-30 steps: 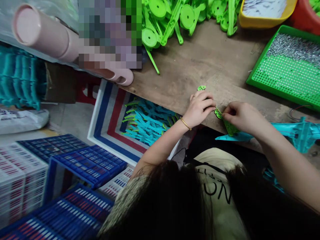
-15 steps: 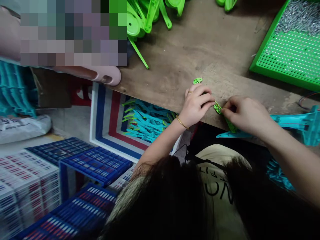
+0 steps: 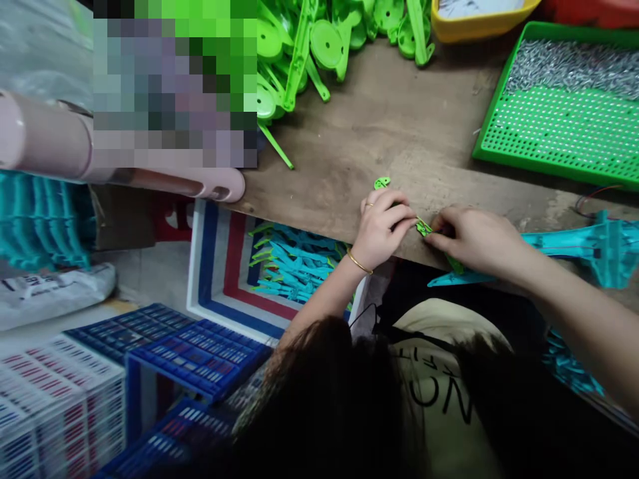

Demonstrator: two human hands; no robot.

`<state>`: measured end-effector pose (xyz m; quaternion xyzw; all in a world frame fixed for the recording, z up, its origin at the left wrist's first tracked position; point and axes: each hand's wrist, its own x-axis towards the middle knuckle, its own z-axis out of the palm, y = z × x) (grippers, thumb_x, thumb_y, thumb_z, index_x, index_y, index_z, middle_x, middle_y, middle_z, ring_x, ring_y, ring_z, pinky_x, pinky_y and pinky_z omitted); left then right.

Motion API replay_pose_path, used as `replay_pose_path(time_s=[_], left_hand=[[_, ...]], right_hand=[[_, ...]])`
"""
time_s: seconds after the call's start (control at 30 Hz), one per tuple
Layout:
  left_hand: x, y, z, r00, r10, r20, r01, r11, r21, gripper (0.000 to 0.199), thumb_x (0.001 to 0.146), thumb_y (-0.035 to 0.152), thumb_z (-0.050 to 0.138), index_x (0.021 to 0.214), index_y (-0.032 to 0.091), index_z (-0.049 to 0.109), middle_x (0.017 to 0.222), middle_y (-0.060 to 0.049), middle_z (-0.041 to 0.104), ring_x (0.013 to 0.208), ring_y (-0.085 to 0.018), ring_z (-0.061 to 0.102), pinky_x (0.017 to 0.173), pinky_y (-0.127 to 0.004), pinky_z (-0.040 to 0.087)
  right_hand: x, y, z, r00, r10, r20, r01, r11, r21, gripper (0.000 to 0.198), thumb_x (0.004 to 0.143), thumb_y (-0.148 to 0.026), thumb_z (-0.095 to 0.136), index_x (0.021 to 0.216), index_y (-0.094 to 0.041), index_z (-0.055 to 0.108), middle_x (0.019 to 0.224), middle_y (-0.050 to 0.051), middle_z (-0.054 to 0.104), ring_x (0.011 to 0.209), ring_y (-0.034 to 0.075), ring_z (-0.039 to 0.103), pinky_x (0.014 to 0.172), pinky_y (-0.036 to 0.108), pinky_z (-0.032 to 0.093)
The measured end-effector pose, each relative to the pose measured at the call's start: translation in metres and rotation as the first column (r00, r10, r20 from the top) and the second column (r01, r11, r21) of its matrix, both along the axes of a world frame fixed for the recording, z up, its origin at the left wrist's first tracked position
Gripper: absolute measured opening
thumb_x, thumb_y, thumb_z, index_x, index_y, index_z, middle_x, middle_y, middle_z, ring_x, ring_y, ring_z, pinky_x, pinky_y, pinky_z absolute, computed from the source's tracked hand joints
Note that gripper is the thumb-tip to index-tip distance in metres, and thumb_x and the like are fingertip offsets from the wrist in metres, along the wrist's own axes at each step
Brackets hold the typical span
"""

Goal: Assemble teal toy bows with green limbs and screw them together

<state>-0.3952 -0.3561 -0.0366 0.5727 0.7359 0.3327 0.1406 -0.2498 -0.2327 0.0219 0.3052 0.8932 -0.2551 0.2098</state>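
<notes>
My left hand [image 3: 383, 225] is closed on a small green plastic part [image 3: 382, 182], whose curved end sticks out past the fingers at the table's edge. Thumb and fingertips of my right hand [image 3: 462, 238] pinch at the near end of green plastic [image 3: 424, 227] between the two hands. Whether both green bits are one piece is hidden under the left fingers. Below my right hand, more green and a pointed turquoise plastic piece [image 3: 459, 279] show. A larger turquoise plastic part [image 3: 606, 249] lies to the right of that hand, partly behind the wrist.
A green perforated tray [image 3: 554, 126] with many small metal pins stands at back right, beside a yellow bin [image 3: 484, 26]. Green plastic parts [image 3: 327, 43] are heaped at the back. Left of my arm, a striped box [image 3: 212, 266] holds turquoise-and-green pieces; blue crates [image 3: 200, 346] stand below.
The view has tilted up and shifted, bringing the yellow bin and more of the green heap into sight. Both hands keep nearly the same grip on the green plastic.
</notes>
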Motion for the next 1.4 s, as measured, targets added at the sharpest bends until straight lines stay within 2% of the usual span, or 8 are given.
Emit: replay_pose_path(time_s=[0.13, 0.27, 0.43, 0.63, 0.83, 1.0, 1.13, 1.4], left_hand=[[-0.001, -0.001, -0.001, 1.000, -0.004, -0.018, 0.004, 1.000, 0.006, 0.017, 0.090, 0.036, 0.062, 0.083, 0.024, 0.071, 0.099, -0.003, 0.067, 0.105, -0.022, 0.056, 0.096, -0.040, 0.040], [-0.001, -0.001, -0.001, 1.000, 0.001, -0.025, 0.000, 1.000, 0.017, 0.017, 0.090, 0.036, 0.063, 0.082, 0.023, 0.071, 0.098, -0.003, 0.067, 0.105, -0.021, 0.056, 0.096, -0.040, 0.040], [-0.002, 0.001, -0.001, 1.000, -0.002, -0.027, 0.003, 1.000, 0.021, 0.015, 0.089, 0.035, 0.065, 0.082, 0.023, 0.071, 0.098, -0.003, 0.067, 0.104, -0.021, 0.056, 0.095, -0.040, 0.040], [0.003, -0.002, 0.001, 0.997, 0.007, -0.077, -0.006, 1.000, 0.019, 0.017, 0.091, 0.035, 0.060, 0.086, 0.023, 0.071, 0.103, -0.005, 0.069, 0.108, -0.023, 0.057, 0.098, -0.043, 0.042], [0.042, -0.021, -0.002, 0.955, -0.155, -0.253, 0.197, 0.969, 0.151, 0.026, 0.093, 0.016, 0.048, 0.111, 0.019, 0.067, 0.123, -0.007, 0.068, 0.127, -0.023, 0.055, 0.110, -0.048, 0.040], [0.052, -0.026, -0.010, 0.957, -0.132, -0.257, 0.189, 0.959, 0.212, 0.029, 0.091, 0.013, 0.050, 0.116, 0.017, 0.064, 0.124, -0.009, 0.069, 0.128, -0.024, 0.057, 0.112, -0.051, 0.040], [0.048, -0.027, -0.009, 0.956, -0.166, -0.241, 0.216, 0.956, 0.200, 0.029, 0.089, 0.012, 0.053, 0.115, 0.018, 0.064, 0.127, -0.010, 0.067, 0.130, -0.027, 0.055, 0.113, -0.056, 0.035], [0.048, -0.027, -0.008, 0.945, -0.159, -0.286, 0.215, 0.960, 0.178, 0.027, 0.089, 0.013, 0.054, 0.113, 0.018, 0.065, 0.126, -0.010, 0.068, 0.131, -0.027, 0.054, 0.117, -0.059, 0.025]], right_hand=[[-0.006, -0.003, -0.004, 0.998, -0.057, 0.038, 0.056, 0.998, 0.036, 0.020, 0.083, -0.042, 0.057, 0.085, -0.024, 0.065, 0.083, 0.007, 0.070, 0.069, 0.022, 0.060, 0.054, 0.029, 0.023], [0.000, -0.006, 0.002, 1.000, -0.010, -0.009, 0.010, 0.999, 0.038, 0.022, 0.087, -0.042, 0.056, 0.091, -0.023, 0.064, 0.094, 0.007, 0.072, 0.073, 0.021, 0.062, 0.055, 0.029, 0.022], [0.029, -0.026, 0.012, 0.987, 0.069, -0.145, -0.031, 0.968, 0.248, 0.028, 0.096, -0.036, 0.043, 0.094, -0.020, 0.065, 0.086, 0.007, 0.069, 0.066, 0.017, 0.059, 0.053, 0.031, 0.021], [0.048, -0.046, -0.002, 0.927, 0.296, -0.229, -0.170, 0.878, 0.448, 0.026, 0.094, -0.018, 0.042, 0.090, -0.019, 0.068, 0.075, 0.008, 0.064, 0.069, 0.017, 0.056, 0.056, 0.032, 0.022], [0.050, -0.046, -0.006, 0.922, 0.310, -0.233, -0.172, 0.865, 0.472, 0.028, 0.095, -0.016, 0.041, 0.098, -0.017, 0.069, 0.079, 0.009, 0.066, 0.073, 0.019, 0.059, 0.058, 0.032, 0.026], [0.057, -0.037, -0.001, 0.937, 0.065, -0.342, 0.012, 0.976, 0.219, 0.026, 0.096, -0.029, 0.046, 0.098, -0.019, 0.070, 0.088, 0.006, 0.071, 0.076, 0.018, 0.064, 0.059, 0.029, 0.036], [0.058, -0.021, 0.001, 0.917, -0.179, -0.356, 0.214, 0.975, 0.063, 0.021, 0.092, -0.031, 0.052, 0.093, -0.019, 0.069, 0.089, 0.007, 0.072, 0.080, 0.020, 0.066, 0.067, 0.030, 0.043], [0.062, -0.007, 0.004, 0.947, -0.253, -0.199, 0.284, 0.947, 0.148, 0.018, 0.085, -0.036, 0.059, 0.082, -0.020, 0.067, 0.082, 0.006, 0.071, 0.071, 0.020, 0.062, 0.059, 0.030, 0.034]])
